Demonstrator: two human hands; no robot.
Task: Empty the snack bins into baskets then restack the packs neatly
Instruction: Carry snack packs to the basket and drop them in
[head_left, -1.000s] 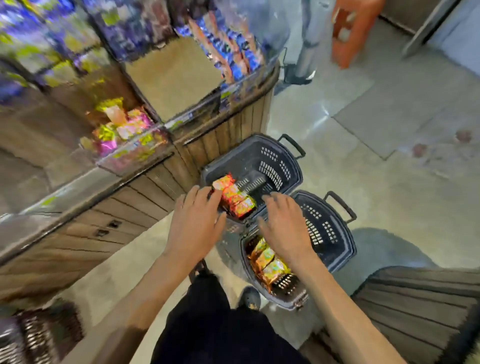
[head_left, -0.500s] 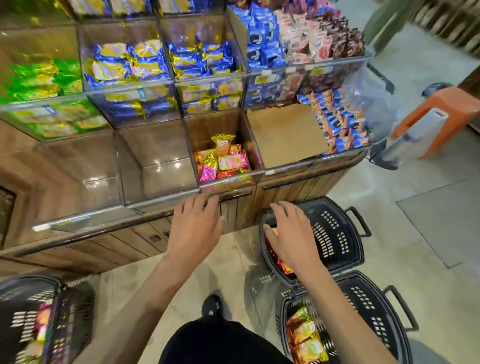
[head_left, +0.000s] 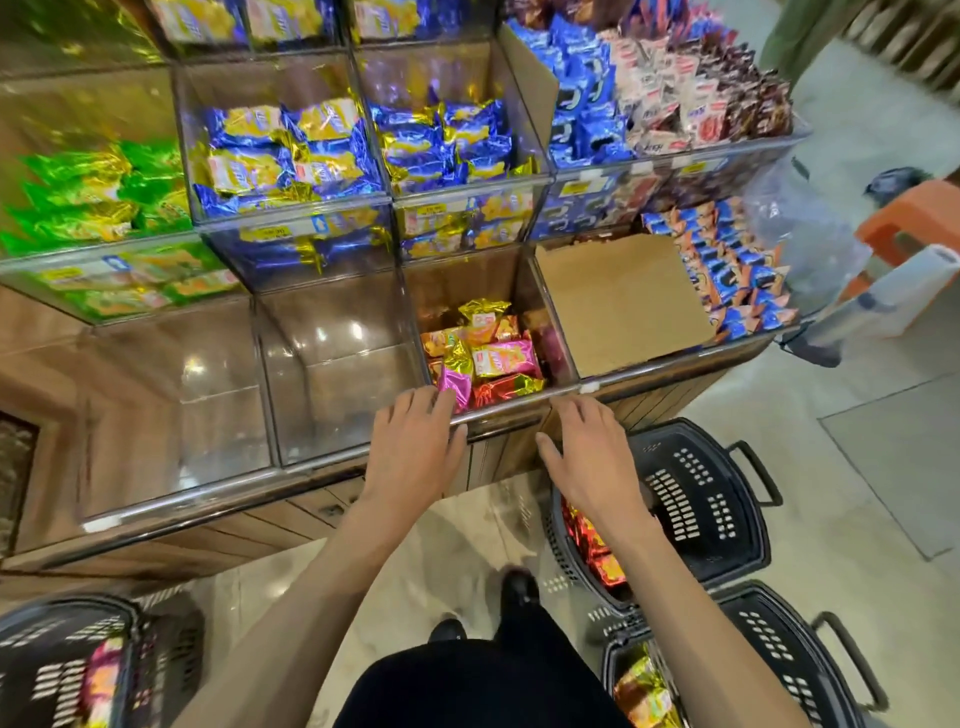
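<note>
Both hands had lifted from the basket (head_left: 727, 519) to the front rim of the snack bin (head_left: 519, 402), left hand (head_left: 415, 452) and right hand (head_left: 589, 460) spread and empty, the last packs (head_left: 488, 358) lying just behind that rim, nearer the left.

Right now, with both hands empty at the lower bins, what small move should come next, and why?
Probably reach into the bin just ahead and gather its pink and gold packs: the left hand and right hand hold nothing, and the basket below the right hand has room.
</note>
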